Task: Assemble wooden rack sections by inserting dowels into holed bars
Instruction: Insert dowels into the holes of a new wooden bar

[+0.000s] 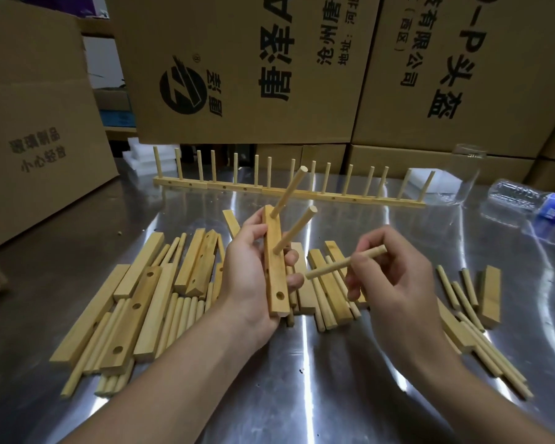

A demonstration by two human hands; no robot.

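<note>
Printed cardboard boxes (244, 68) stacked behind a shiny, light-streaked metal table (318, 379).

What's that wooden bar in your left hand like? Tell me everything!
The bar is a flat strip of pale yellowish wood, held nearly upright above the metal table. The left hand grips it, fingers curled round its edge. Two round dowels stick out of its upper half, slanting up to the right. One hole near the bottom end is empty.

The left carton (36, 123) reads "玻璃制品 小心轻放".
</note>
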